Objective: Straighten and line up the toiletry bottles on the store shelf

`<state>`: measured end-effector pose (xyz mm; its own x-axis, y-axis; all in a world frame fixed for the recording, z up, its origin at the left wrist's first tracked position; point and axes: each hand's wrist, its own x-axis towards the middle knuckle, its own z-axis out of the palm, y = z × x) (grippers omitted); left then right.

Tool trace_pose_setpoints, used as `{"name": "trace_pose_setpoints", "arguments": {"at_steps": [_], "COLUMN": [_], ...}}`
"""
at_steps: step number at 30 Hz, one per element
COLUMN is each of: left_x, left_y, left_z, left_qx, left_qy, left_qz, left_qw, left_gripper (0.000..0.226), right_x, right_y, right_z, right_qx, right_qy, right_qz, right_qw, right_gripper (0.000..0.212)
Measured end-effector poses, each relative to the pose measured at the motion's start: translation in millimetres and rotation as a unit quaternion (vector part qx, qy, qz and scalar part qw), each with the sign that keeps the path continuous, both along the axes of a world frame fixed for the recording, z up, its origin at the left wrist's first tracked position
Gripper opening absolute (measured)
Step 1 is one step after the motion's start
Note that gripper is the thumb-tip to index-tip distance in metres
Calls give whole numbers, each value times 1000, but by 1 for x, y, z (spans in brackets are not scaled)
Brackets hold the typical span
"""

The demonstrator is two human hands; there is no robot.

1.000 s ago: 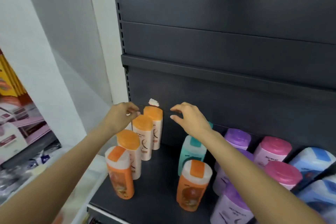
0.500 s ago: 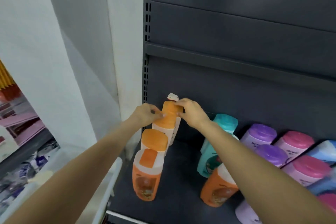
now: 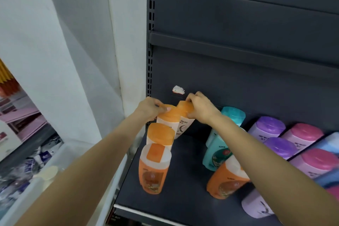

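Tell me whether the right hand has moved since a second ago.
Yes. The right hand has moved left toward the white scrap on the back panel, onto the rearmost orange-capped bottle.

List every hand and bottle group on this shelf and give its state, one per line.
left hand: grips the cap of an orange-capped bottle
right hand: grips the cap of the rearmost orange-capped bottle
third orange-capped bottle: upright, untouched
front orange bottle: upright, in line
second orange bottle: standing apart, partly behind the right arm
teal bottles: upright
purple and pink bottles: upright, in rows
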<state>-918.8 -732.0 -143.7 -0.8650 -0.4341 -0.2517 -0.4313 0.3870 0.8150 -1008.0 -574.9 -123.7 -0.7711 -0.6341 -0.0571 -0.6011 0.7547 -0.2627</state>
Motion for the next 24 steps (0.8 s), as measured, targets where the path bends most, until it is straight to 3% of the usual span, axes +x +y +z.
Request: {"name": "trace_pose_setpoints", "arguments": {"at_steps": [5, 12, 15, 17, 20, 24], "left_x": [-3, 1, 6, 9, 11, 15], "left_y": [3, 9, 15, 23, 49, 83], "left_z": [-1, 2, 7, 13, 35, 59], "left_qx": [-3, -48, -115, -177, -207, -166], "left_qy": [2, -10, -12, 50, 186, 174], "left_qz": [5, 3, -7, -2, -89, -238], "left_qw": [1000, 999, 993, 983, 956, 941], "left_gripper": [43, 50, 52, 51, 57, 74], "right_x": [6, 25, 38, 48, 63, 77], "right_y": [18, 40, 60, 73, 92, 117], "right_z": [-3, 29, 55, 70, 91, 113], "right_qx": [-27, -157, -223, -264, -329, -397], "right_qy": [-52, -10, 16, 26, 39, 51], "right_qz": [-35, -88, -109, -118, -129, -126], "right_qw": [998, 984, 969, 957, 934, 908], "right_gripper": [51, 50, 48, 45, 42, 37]}}
